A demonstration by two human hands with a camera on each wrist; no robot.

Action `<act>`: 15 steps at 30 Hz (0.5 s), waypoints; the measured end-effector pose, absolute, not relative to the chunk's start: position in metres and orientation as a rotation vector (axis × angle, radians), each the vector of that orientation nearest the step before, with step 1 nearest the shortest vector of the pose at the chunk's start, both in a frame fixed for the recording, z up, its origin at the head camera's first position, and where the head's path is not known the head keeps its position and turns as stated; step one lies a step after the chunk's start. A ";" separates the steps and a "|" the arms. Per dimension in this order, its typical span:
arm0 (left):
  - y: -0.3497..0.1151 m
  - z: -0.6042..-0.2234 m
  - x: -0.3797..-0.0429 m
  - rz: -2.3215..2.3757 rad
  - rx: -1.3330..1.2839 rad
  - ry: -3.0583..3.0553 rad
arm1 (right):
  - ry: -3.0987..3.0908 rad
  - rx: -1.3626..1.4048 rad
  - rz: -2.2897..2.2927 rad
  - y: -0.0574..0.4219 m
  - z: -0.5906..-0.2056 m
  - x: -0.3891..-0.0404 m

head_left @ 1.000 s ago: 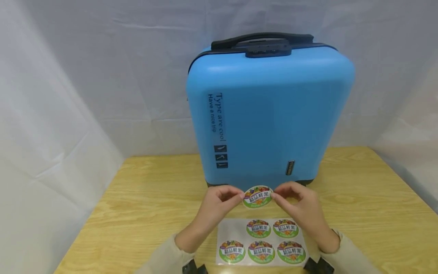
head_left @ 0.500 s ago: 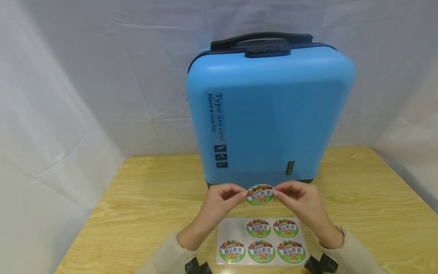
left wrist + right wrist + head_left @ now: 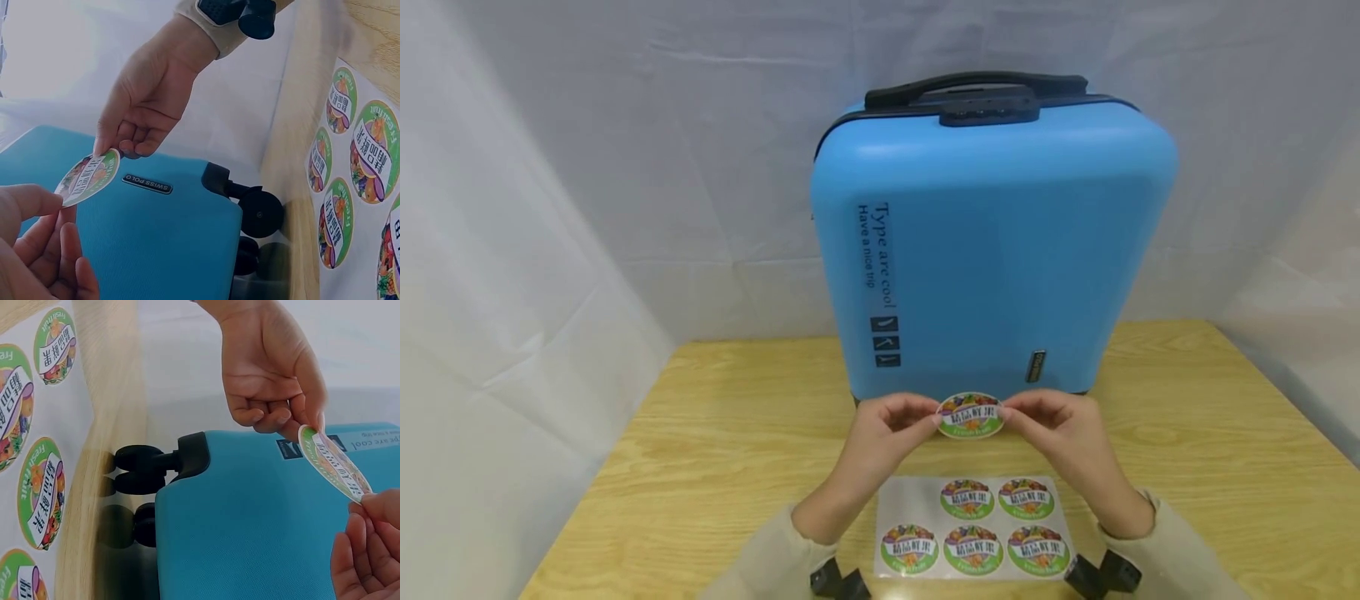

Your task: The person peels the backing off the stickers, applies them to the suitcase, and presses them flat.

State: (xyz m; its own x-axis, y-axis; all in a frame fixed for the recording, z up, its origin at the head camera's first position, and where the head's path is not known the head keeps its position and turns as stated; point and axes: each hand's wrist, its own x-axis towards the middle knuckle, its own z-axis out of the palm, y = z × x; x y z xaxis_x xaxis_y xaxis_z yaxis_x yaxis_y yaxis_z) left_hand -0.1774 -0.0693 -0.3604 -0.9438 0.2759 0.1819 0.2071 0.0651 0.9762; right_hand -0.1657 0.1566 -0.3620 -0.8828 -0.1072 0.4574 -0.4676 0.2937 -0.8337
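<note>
An oval fruit sticker [image 3: 970,416], green below with colourful fruit above, is stretched between both hands in front of the suitcase's lower edge. My left hand [image 3: 883,446] pinches its left end between thumb and forefinger; the right hand [image 3: 1063,442] pinches the opposite end the same way. In the left wrist view the sticker [image 3: 87,177] tilts between the two sets of fingertips. Behind it stands a blue suitcase [image 3: 992,258] with a black handle on top. Below the hands, a white sticker sheet [image 3: 906,502] lies on the table, bearing several matching stickers and one bare spot at its upper left.
The suitcase stands upright on black wheels [image 3: 261,212] on a wooden table [image 3: 722,417]. Pale cloth [image 3: 722,167] hangs behind and at both sides. Printed lettering [image 3: 876,258] runs down the suitcase's left side, and a small badge [image 3: 1036,366] sits low on its right.
Both hands have risen slightly, moving the sticker up toward the suitcase's lower edge, and the sticker now sits more level. The suitcase and sheet stay in place.
</note>
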 end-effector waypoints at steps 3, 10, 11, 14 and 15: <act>-0.067 -0.358 -0.179 2.075 0.504 2.276 | -2.225 0.509 1.611 0.156 -0.360 -0.167; -0.064 -0.348 -0.184 2.192 0.499 2.266 | -2.148 0.497 1.634 0.153 -0.352 -0.172; -0.064 -0.347 -0.185 2.201 0.506 2.262 | -2.141 0.494 1.637 0.152 -0.351 -0.173; -0.064 -0.344 -0.187 2.212 0.509 2.266 | -2.138 0.480 1.622 0.151 -0.349 -0.174; -0.064 -0.343 -0.187 2.214 0.513 2.274 | -2.134 0.478 1.620 0.150 -0.349 -0.175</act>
